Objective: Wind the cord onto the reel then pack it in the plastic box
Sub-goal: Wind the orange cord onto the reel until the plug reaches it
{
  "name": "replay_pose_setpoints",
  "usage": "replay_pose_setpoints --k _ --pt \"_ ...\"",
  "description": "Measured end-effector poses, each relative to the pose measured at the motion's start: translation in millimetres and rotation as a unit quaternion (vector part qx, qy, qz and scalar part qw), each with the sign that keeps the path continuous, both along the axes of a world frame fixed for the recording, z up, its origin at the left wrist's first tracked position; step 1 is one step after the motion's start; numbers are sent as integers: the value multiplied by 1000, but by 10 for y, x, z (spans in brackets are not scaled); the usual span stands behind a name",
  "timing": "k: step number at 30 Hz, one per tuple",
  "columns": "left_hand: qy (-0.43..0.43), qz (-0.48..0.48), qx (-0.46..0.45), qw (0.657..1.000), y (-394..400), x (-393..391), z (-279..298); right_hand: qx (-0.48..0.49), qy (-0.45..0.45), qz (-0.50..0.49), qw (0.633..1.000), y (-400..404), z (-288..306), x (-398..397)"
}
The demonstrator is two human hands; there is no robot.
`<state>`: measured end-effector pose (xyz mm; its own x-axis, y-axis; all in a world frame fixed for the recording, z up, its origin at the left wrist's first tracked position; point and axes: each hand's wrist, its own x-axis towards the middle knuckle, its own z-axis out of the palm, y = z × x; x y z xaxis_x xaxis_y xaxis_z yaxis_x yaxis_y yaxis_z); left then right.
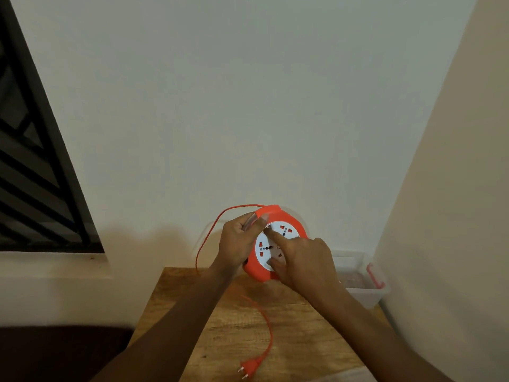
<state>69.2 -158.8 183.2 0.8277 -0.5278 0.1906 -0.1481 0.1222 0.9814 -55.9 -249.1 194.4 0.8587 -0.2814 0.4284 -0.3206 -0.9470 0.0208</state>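
An orange cord (209, 238) is arcing out to the left of the left hand (238, 244), which is gripping the rim of the orange extension reel (275, 241) held up above the tabletop (289, 340). The right hand (305, 260) is pressing its index finger and thumb on the reel's white socket face, probably turning it. Below both hands, slack cord and its plug (248, 366) are lying unwound, so winding looks well short of finished. Right of the right hand, the clear plastic box (369, 290) is waiting, with packing not yet begun.
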Motion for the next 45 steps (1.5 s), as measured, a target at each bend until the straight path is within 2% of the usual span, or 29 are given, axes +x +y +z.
replay_pose_setpoints --k 2,4,6,9,11,15,19,28,35,45 --pt "14 5 -29 999 -2 -16 -21 44 -47 -32 997 9 0 3" --pt "27 18 -52 998 -24 -47 -28 165 -102 -61 979 9 34 34" --pt "39 33 -55 997 -52 -58 -32 292 -140 -79 943 -11 74 69" --pt "53 40 -54 996 -59 -41 -58 339 -114 -74 931 4 72 64" --pt "51 35 -57 996 -49 -32 -80 296 -67 -70 950 67 46 32" --pt "57 34 -53 996 -17 -2 -45 99 -38 -30 994 178 33 -11" --pt "63 34 -54 996 26 50 25 -12 4 68 998 137 80 -21" --pt "54 3 -38 998 113 23 -12 -127 61 179 974 -62 168 -20" --pt "57 -23 -27 998 97 34 -19 -211 120 265 933 -164 82 -72" --pt "19 -51 44 998 63 -19 -7 -217 200 248 923 -91 116 -56"
